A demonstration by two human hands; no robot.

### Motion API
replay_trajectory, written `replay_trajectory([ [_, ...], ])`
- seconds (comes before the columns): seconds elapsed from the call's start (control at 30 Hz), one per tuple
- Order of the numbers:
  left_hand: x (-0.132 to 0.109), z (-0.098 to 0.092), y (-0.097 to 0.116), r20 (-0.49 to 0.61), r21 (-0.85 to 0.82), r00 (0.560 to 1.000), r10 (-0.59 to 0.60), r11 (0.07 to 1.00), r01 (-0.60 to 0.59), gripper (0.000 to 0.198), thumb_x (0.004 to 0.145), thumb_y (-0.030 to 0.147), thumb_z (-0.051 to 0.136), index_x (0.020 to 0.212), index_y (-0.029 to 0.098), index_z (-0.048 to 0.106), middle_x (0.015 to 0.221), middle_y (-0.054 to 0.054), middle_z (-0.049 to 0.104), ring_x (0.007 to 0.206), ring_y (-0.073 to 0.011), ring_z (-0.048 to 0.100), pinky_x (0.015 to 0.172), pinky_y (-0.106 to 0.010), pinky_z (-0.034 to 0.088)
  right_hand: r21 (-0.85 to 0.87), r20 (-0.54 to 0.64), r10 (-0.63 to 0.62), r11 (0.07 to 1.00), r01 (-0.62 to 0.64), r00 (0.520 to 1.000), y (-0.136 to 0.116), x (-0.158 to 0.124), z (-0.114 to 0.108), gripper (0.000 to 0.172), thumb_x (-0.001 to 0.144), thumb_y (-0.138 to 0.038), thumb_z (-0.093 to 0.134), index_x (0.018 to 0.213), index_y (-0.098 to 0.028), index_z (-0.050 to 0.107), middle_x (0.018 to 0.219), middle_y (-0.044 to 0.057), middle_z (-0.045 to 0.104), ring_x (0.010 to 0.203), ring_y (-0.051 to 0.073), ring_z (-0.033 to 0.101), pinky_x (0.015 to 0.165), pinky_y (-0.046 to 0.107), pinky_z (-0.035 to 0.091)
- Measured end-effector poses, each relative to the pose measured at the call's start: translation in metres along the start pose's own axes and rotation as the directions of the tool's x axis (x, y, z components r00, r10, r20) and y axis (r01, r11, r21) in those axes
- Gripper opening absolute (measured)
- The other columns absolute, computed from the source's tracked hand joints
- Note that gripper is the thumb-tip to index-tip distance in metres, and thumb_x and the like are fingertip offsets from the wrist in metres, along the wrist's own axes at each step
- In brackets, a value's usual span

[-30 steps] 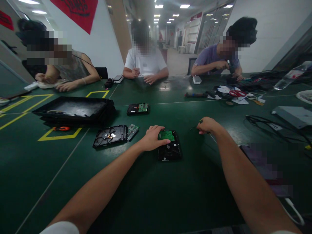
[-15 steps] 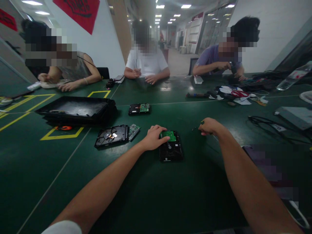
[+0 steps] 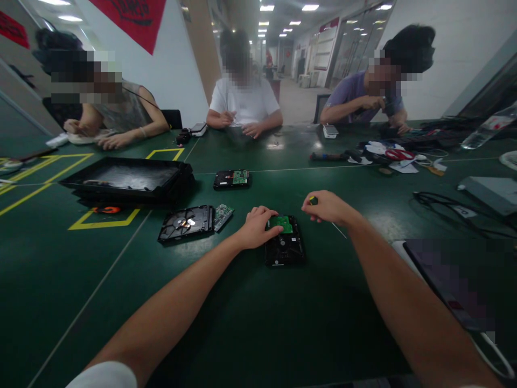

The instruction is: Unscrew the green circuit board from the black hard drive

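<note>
In the head view, a black hard drive (image 3: 284,249) with a green circuit board lies flat on the table in front of me. My left hand (image 3: 258,227) grips its upper left side, the thumb resting over the board. Just right of the drive and above the table, my right hand (image 3: 325,207) is closed round a screwdriver (image 3: 313,200). Its yellow and black handle end shows by the fingers, and its thin shaft points down to the right, away from the drive. Another hard drive (image 3: 186,223) and a loose circuit board (image 3: 223,216) lie to the left.
A third hard drive (image 3: 231,179) lies farther back, beside a stack of black panels (image 3: 129,178). On the right are a black cable (image 3: 444,207), a grey metal box (image 3: 488,191) and a dark flat device (image 3: 440,280). Three people sit across the green table (image 3: 250,334).
My right hand has moved left toward the hard drive, and the screwdriver's shaft now shows below it. My left hand stays on the drive.
</note>
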State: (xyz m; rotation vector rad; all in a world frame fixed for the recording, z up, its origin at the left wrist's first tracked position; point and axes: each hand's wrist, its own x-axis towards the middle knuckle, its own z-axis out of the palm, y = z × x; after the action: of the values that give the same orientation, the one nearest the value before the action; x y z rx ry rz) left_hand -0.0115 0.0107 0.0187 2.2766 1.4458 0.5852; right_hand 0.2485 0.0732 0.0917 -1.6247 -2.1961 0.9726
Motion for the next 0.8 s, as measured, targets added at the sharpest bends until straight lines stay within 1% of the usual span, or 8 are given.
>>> replay_trajectory([
  [0.07, 0.0, 0.0, 0.001, 0.013, -0.013, 1.0, 0.012, 1.0, -0.011, 0.055, 0.096, 0.056, 0.062, 0.139, 0.022, 0.063, 0.126, -0.014, 0.062, 0.123, -0.0353, 0.054, 0.108, -0.053, 0.044, -0.052, 0.026, -0.025, 0.998, 0.026, 0.999, -0.011, -0.001, 0.015, 0.012, 0.095, -0.028, 0.066, 0.096, -0.018, 0.071, 0.069, 0.003, 0.073, 0.057, 0.014, 0.067, 0.053, 0.022, 0.05],
  [0.1, -0.001, 0.001, 0.002, 0.02, -0.02, 1.0, 0.017, 1.0, -0.017, 0.055, 0.096, 0.057, 0.063, 0.138, 0.021, 0.063, 0.125, -0.014, 0.062, 0.122, -0.0352, 0.054, 0.107, -0.053, 0.045, -0.079, 0.034, -0.048, 0.996, 0.05, 0.998, -0.016, -0.001, 0.021, 0.012, 0.095, -0.028, 0.065, 0.097, -0.018, 0.072, 0.07, 0.003, 0.073, 0.059, 0.014, 0.068, 0.056, 0.023, 0.05],
  [0.13, -0.001, 0.001, 0.002, 0.026, -0.026, 0.999, 0.022, 0.999, -0.021, 0.056, 0.096, 0.057, 0.063, 0.138, 0.021, 0.063, 0.125, -0.014, 0.062, 0.12, -0.0349, 0.055, 0.107, -0.053, 0.045, -0.131, 0.016, -0.081, 0.988, 0.083, 0.997, -0.019, -0.002, 0.027, 0.011, 0.095, -0.027, 0.065, 0.096, -0.019, 0.073, 0.073, 0.004, 0.074, 0.063, 0.015, 0.069, 0.06, 0.024, 0.051],
  [0.2, -0.001, 0.001, 0.002, 0.029, -0.03, 0.999, 0.024, 0.999, -0.023, 0.056, 0.095, 0.058, 0.063, 0.137, 0.021, 0.064, 0.124, -0.014, 0.062, 0.119, -0.0345, 0.055, 0.106, -0.053, 0.046, -0.251, -0.01, -0.183, 0.952, 0.175, 0.983, -0.023, -0.001, 0.034, 0.008, 0.093, -0.025, 0.068, 0.092, -0.02, 0.075, 0.085, 0.005, 0.078, 0.077, 0.018, 0.072, 0.071, 0.026, 0.051],
  [0.3, -0.001, 0.002, 0.001, 0.025, -0.033, 1.0, 0.018, 0.999, -0.017, 0.056, 0.094, 0.059, 0.064, 0.136, 0.022, 0.064, 0.123, -0.013, 0.062, 0.118, -0.0341, 0.056, 0.105, -0.052, 0.046, -0.357, 0.01, -0.271, 0.898, 0.256, 0.963, -0.024, -0.001, 0.038, 0.008, 0.093, -0.025, 0.069, 0.091, -0.021, 0.076, 0.096, 0.005, 0.079, 0.088, 0.021, 0.072, 0.079, 0.029, 0.049],
  [0.6, 0.0, 0.002, 0.001, 0.023, -0.032, 1.0, 0.019, 0.999, -0.018, 0.057, 0.094, 0.059, 0.064, 0.136, 0.02, 0.064, 0.122, -0.013, 0.062, 0.117, -0.0339, 0.056, 0.105, -0.051, 0.046, -0.425, 0.044, -0.313, 0.853, 0.301, 0.949, -0.026, -0.004, 0.045, 0.01, 0.095, -0.024, 0.068, 0.094, -0.021, 0.077, 0.102, 0.008, 0.08, 0.095, 0.023, 0.073, 0.084, 0.031, 0.05],
  [0.8, 0.001, 0.002, 0.0, 0.022, -0.044, 1.0, 0.011, 0.999, -0.011, 0.059, 0.093, 0.059, 0.066, 0.138, 0.021, 0.063, 0.124, -0.013, 0.063, 0.12, -0.0344, 0.056, 0.105, -0.051, 0.046, -0.449, 0.054, -0.274, 0.852, 0.268, 0.96, -0.028, -0.003, 0.045, 0.013, 0.097, -0.027, 0.067, 0.096, -0.019, 0.077, 0.105, 0.01, 0.08, 0.098, 0.025, 0.074, 0.087, 0.033, 0.052],
])
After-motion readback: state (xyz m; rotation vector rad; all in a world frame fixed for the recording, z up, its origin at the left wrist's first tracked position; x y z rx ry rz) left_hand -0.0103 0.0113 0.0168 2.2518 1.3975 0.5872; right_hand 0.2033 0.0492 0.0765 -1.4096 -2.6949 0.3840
